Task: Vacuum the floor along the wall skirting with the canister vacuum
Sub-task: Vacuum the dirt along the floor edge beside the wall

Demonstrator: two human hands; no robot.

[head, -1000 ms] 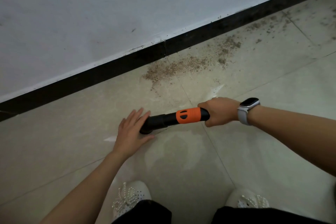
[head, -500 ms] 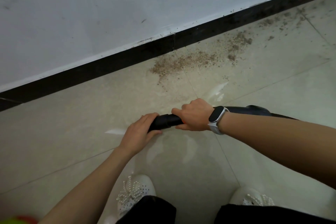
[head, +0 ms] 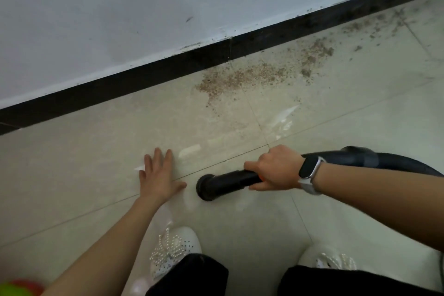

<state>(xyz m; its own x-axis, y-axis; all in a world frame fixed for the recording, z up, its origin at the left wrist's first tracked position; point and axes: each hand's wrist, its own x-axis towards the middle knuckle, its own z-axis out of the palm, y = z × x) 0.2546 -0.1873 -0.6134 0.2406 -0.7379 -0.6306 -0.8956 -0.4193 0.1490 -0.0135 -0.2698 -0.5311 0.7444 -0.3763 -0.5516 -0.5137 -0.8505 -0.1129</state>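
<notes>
**Vacuum hose held low over the tiles, short of the dirt by the skirting**

The black plastic vacuum hose end [head: 228,181] lies nearly level just above the pale glossy floor tiles [head: 96,163], its round open mouth pointing left; its rear curves off behind the right forearm and is cut off at the right edge, so the canister is out of view. The white painted wall [head: 168,7] fills the top, with the black skirting board [head: 144,79] slanting along its foot. A patch of brown gritty dirt [head: 252,77] lies against the skirting, well apart from the hose mouth. The right hand [head: 276,168] is curled round the tube, hiding all but a sliver of orange at its grip; a dark-faced wristwatch with a white strap [head: 310,170] shows no readable display. The left hand [head: 157,175] is spread flat, fingers straight, holding nothing, just beside the hose mouth. White bead-trimmed shoes [head: 175,247] are partly covered by dark trouser legs. A blurred red and green object [head: 19,288] is cut off at the bottom left corner.
</notes>
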